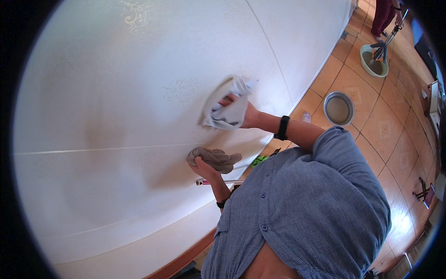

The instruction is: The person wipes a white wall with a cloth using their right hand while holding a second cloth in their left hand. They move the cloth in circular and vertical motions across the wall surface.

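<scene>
My right hand (250, 115), with a black watch band on its wrist, grips a folded white cloth (228, 110) against a white patterned wall (122, 104). Part of the fingers is covered by the cloth's folds. Below it, my left hand (205, 169) holds a bunched grey-brown cloth (214, 158) close to the wall; whether that cloth touches the surface I cannot tell. Beside my left wrist a white pole (202, 182) with a pink band sticks out, partly hidden behind my arm and shirt.
A metal basin (338, 108) of cloudy water stands on the orange tiled floor (374, 129). Farther off, a person (383, 17) holds a mop (383, 47) in a pale green basin (383, 74) of murky water. Something green (259, 160) lies by the wall's base.
</scene>
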The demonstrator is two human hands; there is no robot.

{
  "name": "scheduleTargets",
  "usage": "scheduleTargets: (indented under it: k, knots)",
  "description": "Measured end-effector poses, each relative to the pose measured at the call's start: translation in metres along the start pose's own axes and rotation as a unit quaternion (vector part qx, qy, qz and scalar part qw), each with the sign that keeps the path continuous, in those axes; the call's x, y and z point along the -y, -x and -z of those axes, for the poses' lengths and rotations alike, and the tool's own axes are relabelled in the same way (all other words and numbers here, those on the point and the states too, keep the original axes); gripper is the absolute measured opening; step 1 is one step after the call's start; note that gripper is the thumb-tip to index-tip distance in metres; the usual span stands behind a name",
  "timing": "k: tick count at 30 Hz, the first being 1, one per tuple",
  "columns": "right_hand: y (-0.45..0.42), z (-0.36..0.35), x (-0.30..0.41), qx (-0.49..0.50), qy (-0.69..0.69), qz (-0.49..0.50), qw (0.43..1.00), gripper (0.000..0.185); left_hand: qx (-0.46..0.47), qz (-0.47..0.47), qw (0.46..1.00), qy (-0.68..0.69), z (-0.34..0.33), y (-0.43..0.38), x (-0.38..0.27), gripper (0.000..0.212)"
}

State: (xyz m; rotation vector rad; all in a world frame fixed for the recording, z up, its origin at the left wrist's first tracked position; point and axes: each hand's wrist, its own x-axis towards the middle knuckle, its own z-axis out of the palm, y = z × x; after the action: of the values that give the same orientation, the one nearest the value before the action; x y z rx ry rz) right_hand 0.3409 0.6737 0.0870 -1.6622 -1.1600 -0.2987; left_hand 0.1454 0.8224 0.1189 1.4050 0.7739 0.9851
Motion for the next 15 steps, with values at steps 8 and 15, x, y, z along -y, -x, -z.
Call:
scheduleTargets:
  k: [8, 15]
  knots:
    - [0.117, -0.014, -0.105, -0.06, 0.246, -0.14, 0.957, 0.075, -0.002, -0.004, 1.0, -0.002, -0.008, 0.002, -0.005, 0.027]
    - [0.05, 0.017, -0.084, -0.216, 0.226, -0.111, 0.944, 0.062, -0.015, 0.008, 1.0, -0.014, -0.009, 0.0, -0.005, 0.029]
